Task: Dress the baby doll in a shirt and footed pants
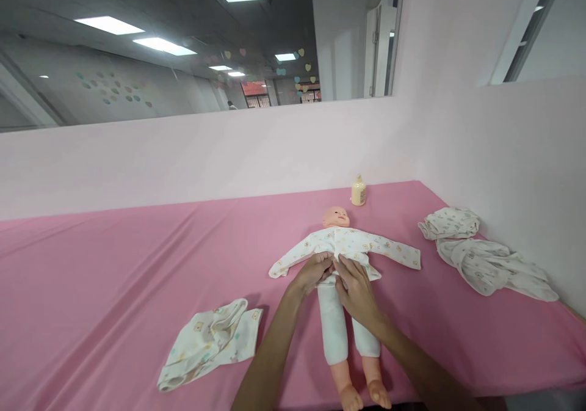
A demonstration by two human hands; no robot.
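Observation:
A baby doll (337, 217) lies on its back on the pink-covered table, head away from me and bare feet at the near edge. It wears a white printed long-sleeved baby shirt (304, 247) with both sleeves spread out, and white trousers (332, 322). My left hand (317, 270) has its fingers closed at the shirt's front, near the lower middle. Close beside it, my right hand (356, 289) bends its fingers onto the same front edge. The small part of cloth between the fingertips is mostly hidden.
Left of the doll lies a folded printed baby garment (213, 341). Behind the doll's head stands a cream-coloured bottle (358, 192). Crumpled white printed cloths (492, 264) lie along the right edge. A pale wall with a window (183, 44) borders the pink sheet (114, 276) at the back.

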